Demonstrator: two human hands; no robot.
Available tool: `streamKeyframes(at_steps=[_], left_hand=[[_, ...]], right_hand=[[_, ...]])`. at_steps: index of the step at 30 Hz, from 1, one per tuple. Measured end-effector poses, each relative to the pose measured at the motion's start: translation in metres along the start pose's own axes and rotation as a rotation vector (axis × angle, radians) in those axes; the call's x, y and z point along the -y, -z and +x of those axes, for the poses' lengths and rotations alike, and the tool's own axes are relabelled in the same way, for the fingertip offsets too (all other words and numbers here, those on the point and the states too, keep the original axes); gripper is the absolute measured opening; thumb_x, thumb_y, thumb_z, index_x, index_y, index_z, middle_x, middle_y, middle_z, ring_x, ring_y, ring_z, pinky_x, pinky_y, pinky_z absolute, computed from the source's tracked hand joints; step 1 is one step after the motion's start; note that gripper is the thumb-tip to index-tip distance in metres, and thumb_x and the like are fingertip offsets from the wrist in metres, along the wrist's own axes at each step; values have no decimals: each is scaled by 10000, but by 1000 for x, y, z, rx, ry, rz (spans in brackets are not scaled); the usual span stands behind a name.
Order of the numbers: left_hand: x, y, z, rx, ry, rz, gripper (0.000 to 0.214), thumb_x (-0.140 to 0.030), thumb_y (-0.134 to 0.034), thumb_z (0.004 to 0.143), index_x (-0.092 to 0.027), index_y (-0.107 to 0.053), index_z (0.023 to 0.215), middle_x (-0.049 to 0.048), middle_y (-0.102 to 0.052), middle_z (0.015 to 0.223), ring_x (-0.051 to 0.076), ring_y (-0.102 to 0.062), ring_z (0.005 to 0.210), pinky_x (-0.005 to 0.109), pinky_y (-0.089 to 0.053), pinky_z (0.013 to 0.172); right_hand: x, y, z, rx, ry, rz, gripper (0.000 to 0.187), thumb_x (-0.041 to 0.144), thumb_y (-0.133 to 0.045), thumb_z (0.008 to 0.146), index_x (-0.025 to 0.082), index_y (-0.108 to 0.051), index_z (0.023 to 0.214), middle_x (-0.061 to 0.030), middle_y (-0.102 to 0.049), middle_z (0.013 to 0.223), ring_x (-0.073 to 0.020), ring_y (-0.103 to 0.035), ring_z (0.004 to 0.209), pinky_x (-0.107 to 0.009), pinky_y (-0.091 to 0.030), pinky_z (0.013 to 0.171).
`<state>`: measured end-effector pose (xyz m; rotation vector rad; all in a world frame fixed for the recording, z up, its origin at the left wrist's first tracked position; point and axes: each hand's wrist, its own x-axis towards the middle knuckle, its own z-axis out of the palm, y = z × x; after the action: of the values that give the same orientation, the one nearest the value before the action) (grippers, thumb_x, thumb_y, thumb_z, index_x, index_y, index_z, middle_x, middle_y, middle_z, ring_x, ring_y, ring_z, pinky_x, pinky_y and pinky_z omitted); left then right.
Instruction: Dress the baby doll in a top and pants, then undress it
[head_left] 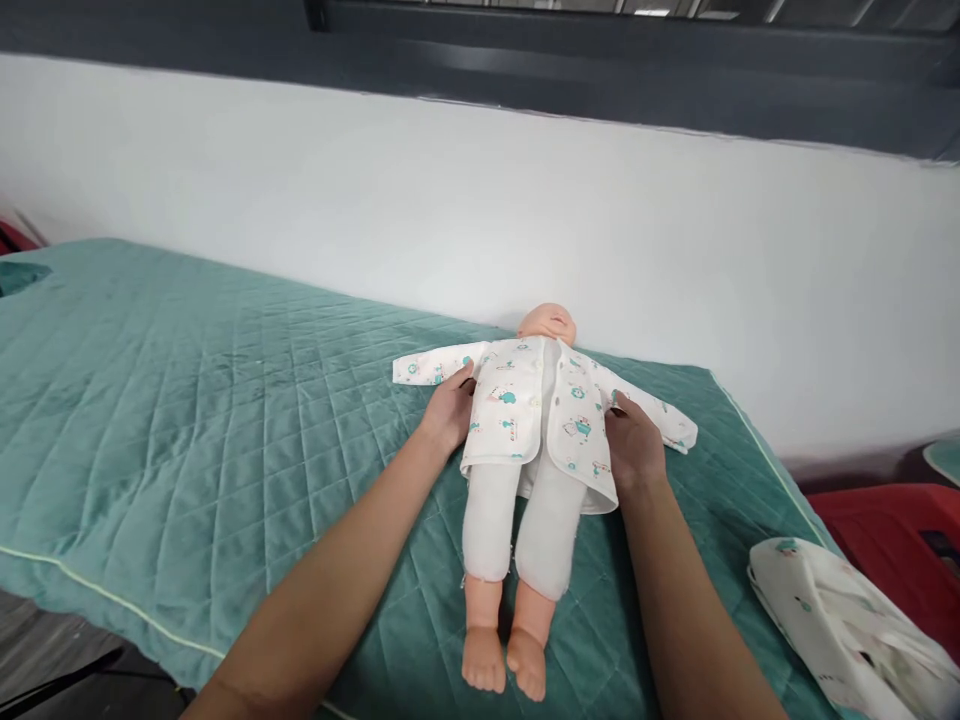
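Observation:
A baby doll (pixel 551 325) lies on its back on the green quilted bed (pixel 187 400), head toward the wall, bare feet toward me. It wears a white printed jacket (pixel 517 400), open down the front, and white trousers (pixel 517 515). My left hand (pixel 448 408) rests against the doll's side under the jacket's left sleeve, fingers curled onto the cloth. My right hand (pixel 634 445) presses against the other side at the jacket's edge, fingers tucked at the fabric.
A white wall runs close behind the bed. A folded white printed cloth (pixel 840 620) lies at the bed's right front corner. A red object (pixel 892 540) stands beyond the bed's right edge. The bed's front edge drops off at lower left.

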<state>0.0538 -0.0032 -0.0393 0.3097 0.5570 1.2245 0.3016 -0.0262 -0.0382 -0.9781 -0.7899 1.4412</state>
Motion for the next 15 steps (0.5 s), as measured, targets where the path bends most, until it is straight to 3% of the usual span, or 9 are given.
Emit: streamKeyframes(at_steps=[6, 11, 15], left_hand=[[-31, 21, 5, -203, -242, -69, 101, -244, -581, 937, -181, -623, 1004, 99, -706, 1122, 206, -695, 1059, 366, -559, 1006], [-54, 38, 1, -355, -440, -52, 31, -179, -564, 927, -192, -590, 915, 46, -704, 986, 140, -693, 960, 314, -554, 980], [-57, 47, -2, -468, -578, 86, 81, -128, -538, 910, -192, -560, 955, 31, -689, 965, 119, -694, 947, 283, -551, 959]], right_hand=[[11, 33, 5, -184, 79, 209, 81, 306, -583, 826, 251, -613, 877, -45, -709, 968, -218, -689, 1028, -433, -595, 942], [23, 69, -3, -357, 223, 223, 182, 236, -573, 776, 258, -580, 957, -42, -665, 1046, -184, -674, 1023, -384, -610, 899], [22, 89, -3, -571, 307, 141, 182, 199, -542, 724, 213, -572, 903, -64, -625, 1071, -163, -671, 1034, -323, -589, 925]])
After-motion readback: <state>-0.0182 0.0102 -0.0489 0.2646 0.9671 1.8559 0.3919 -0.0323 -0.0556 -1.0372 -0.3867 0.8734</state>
